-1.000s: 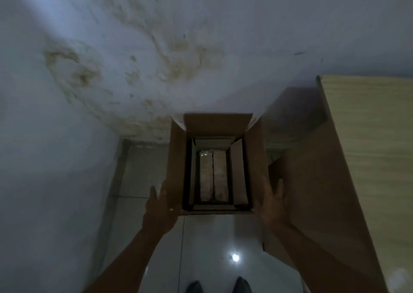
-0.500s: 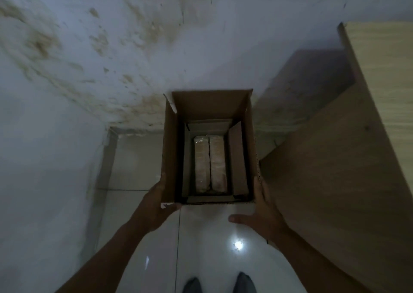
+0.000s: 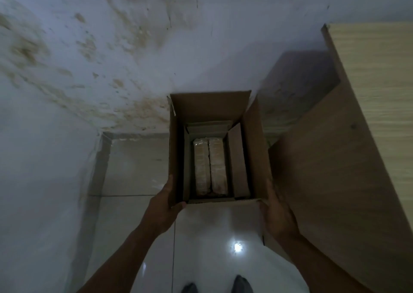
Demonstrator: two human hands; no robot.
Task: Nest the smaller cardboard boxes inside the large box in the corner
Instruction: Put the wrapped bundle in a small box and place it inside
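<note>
Large box (image 3: 252,158), long axis running away from the person, sits clasped between left hand (image 3: 163,205) and right hand (image 3: 276,212) at its near corners.

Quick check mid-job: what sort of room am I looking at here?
Likely a plain indoor corner, perhaps storage: a stained, damp-looking wall, glossy floor tiles, a wooden cabinet, and both hands on the large box.
</note>
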